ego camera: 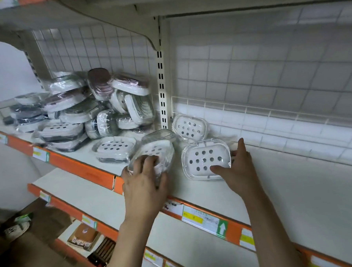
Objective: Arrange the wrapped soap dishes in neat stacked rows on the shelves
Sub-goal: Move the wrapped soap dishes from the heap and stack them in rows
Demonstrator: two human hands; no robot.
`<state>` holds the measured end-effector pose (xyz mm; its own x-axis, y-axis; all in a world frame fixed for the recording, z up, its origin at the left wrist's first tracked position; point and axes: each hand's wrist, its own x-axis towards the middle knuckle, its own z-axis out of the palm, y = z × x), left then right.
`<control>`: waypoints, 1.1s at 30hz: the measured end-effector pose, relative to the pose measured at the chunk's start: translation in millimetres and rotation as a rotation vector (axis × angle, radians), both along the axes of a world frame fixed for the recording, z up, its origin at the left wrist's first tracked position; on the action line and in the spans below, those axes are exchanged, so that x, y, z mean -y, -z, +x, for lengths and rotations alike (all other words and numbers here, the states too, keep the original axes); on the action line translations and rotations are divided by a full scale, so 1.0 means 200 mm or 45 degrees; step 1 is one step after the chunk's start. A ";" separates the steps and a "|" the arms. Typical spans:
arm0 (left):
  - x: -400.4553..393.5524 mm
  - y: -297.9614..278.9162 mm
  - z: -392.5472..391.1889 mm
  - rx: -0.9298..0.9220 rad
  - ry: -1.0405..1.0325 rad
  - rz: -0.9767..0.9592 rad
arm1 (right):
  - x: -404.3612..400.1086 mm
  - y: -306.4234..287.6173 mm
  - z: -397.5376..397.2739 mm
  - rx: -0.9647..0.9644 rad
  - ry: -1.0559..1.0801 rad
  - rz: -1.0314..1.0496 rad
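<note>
Left hand: the left hand (142, 183) gripped a wrapped soap dish (151, 155) from above, fingers curled over its near rim; the dish was tilted, just by the front edge of the shelf (296, 188).
Right hand: the right hand (237, 165) lay with straight fingers against the right side of a flat soap dish (206, 159), thumb on its top, so it was pressing, not gripping.
Where the dishes were: a third dish (190, 127) leaned in the back left corner of that shelf; one more dish (114, 148) lay flat past the upright post (161, 89); a messy pile (84, 109) sat toward the back of the left shelf.
Step in hand: it looked like starting a row at the left end.
How to do it well: the flat dish should probably be pushed square to the front edge first; then the tilted dish set level right on top or touching beside it, holes up.
Watch out: the wrap looked slippery, so a tilted dish might slide off.
</note>
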<state>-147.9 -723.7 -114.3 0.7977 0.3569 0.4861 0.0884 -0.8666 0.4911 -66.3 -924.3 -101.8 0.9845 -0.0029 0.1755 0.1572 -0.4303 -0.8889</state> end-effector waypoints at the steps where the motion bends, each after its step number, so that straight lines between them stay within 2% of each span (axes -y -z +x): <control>1: 0.03 0.00 -0.03 0.099 0.038 0.011 | 0.04 0.00 -0.03 0.008 0.025 -0.016; 4: 0.16 -0.03 -0.12 0.325 0.130 0.032 | 0.21 0.02 -0.15 0.094 0.057 -0.044; 7: 0.32 -0.06 -0.23 0.401 0.190 -0.079 | 0.38 -0.01 -0.32 0.154 0.090 0.034; 14: 0.68 -0.13 -0.41 0.282 0.441 -0.391 | 0.78 -0.07 -0.70 0.409 0.151 0.004; 19: 0.94 -0.14 -0.45 0.279 0.603 -0.435 | 1.04 -0.10 -0.90 0.407 0.290 -0.085; 23: 1.12 -0.16 -0.52 0.280 0.696 -0.564 | 1.17 -0.11 -1.04 0.361 0.387 -0.143; 29: 1.33 -0.11 -0.57 0.216 0.878 -0.558 | 1.36 -0.13 -1.18 0.412 0.455 -0.194; 33: 1.56 -0.09 -0.61 0.241 0.879 -0.569 | 1.56 -0.13 -1.27 0.440 0.504 -0.246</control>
<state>-269.5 -1035.0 -96.0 0.8264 0.0093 0.5630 -0.5086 -0.4165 0.7535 -321.0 -1236.1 -76.4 0.7997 -0.2965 0.5220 0.2189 -0.6657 -0.7134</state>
